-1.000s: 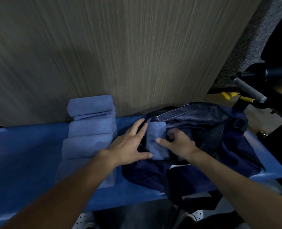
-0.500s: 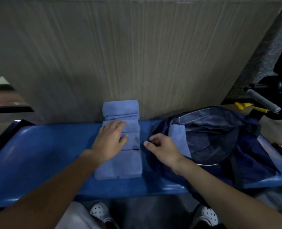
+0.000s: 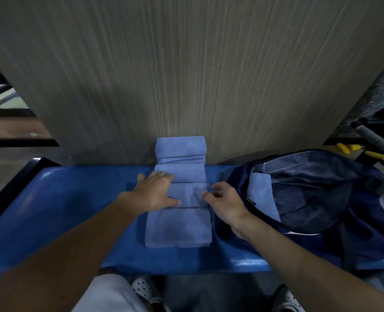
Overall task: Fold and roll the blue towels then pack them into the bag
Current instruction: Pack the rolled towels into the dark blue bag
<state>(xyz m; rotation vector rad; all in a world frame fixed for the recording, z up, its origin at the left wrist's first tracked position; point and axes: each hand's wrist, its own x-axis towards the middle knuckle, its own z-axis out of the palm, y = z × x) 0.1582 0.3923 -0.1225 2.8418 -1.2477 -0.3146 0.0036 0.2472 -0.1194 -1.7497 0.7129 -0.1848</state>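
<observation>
Several rolled light-blue towels (image 3: pixel 179 226) lie in a row on the blue bench (image 3: pixel 62 203), running from the front edge back to the wall. My left hand (image 3: pixel 155 192) lies flat on the left end of the third roll from the wall (image 3: pixel 191 194), fingers straight. My right hand (image 3: pixel 224 199) touches that roll's right end with loosely curled fingers. On the right sits the dark navy bag (image 3: pixel 321 199), unzipped, with one rolled towel (image 3: pixel 260 190) standing inside its left edge.
A wood-grain wall panel (image 3: pixel 186 75) rises directly behind the bench. At far right are a grey padded bar (image 3: pixel 375 140) and yellow handles (image 3: pixel 348 147). My white perforated shoes (image 3: pixel 146 289) show on the floor below the bench's front edge.
Both hands left the towel in the bag and moved left onto the row of rolls. The view swung left, bringing the row to the centre.
</observation>
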